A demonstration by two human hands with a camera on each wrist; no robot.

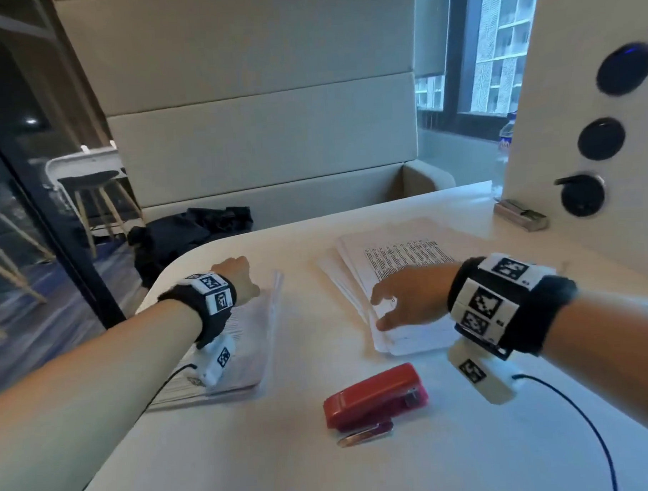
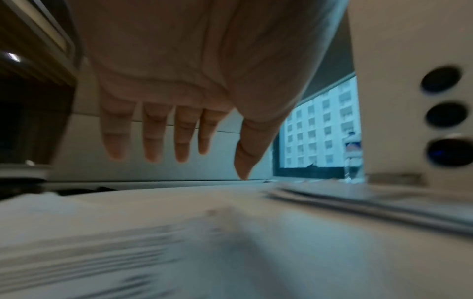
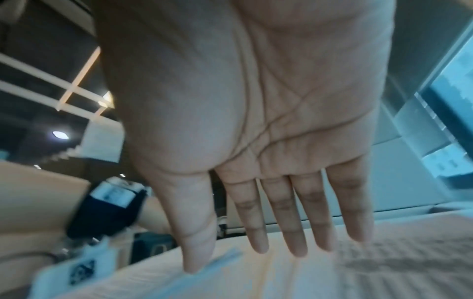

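Behind red stapler, right hand, grip wide and empty, over paper stack; left of stapler, left hand, grip wide, empty, above second stack.

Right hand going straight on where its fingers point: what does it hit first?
Likely the printed paper stack under it: the right hand points left and slightly down, fingertips over the stack's left edge. If it clears the sheets, bare table follows, then the left paper stack. Height is unclear.
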